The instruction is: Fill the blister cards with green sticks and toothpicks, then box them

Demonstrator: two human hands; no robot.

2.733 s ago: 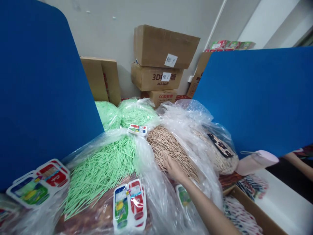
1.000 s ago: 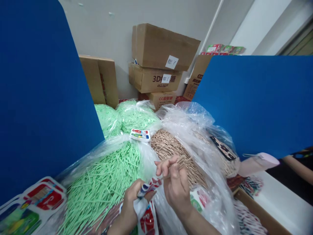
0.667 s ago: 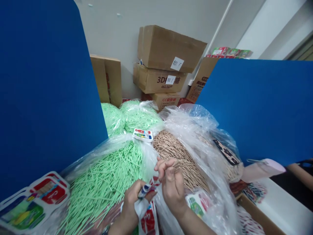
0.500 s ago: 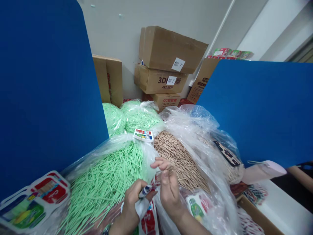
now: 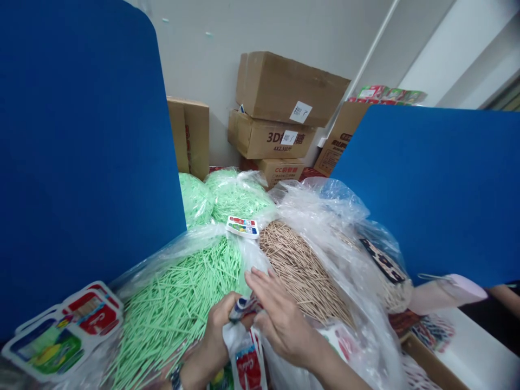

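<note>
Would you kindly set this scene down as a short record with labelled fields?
Left hand: closed around a small printed packet
Right hand: fingers extended at the packet; contact unclear
Left of centre: green sticks in clear plastic
Right of centre: brown sticks
Far left of the near area: flat printed pieces, overlapping
Back: three stacked cardboard boxes
Both sides: blue partitions
Right edge: part of another person's arm

Printed packet (image 5: 238,310), blue, white and red, partly hidden, in left hand (image 5: 215,331)
</note>
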